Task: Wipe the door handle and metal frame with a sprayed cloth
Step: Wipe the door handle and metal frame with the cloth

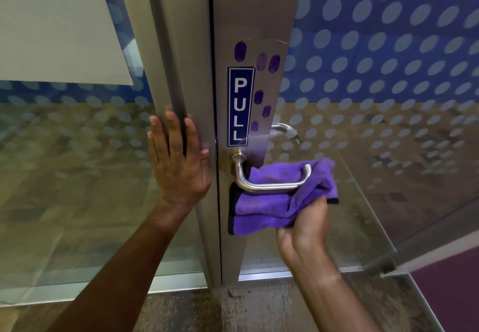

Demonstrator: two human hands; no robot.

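Left hand [178, 158] lay flat and unclenched against the fixed metal frame [178, 46], grasping nothing. To its right we saw the lever door handle [269, 185] below a blue PULL sign [239, 107], with our right hand [303, 228] gripping a folded purple microfibre cloth [274, 202] tucked behind the lever. We judged that the cloth could snag on the lever's return end, or that pressing could swing the door. Dotted frosted glass [388, 72] flanked the brushed steel; floor tiles showed through.
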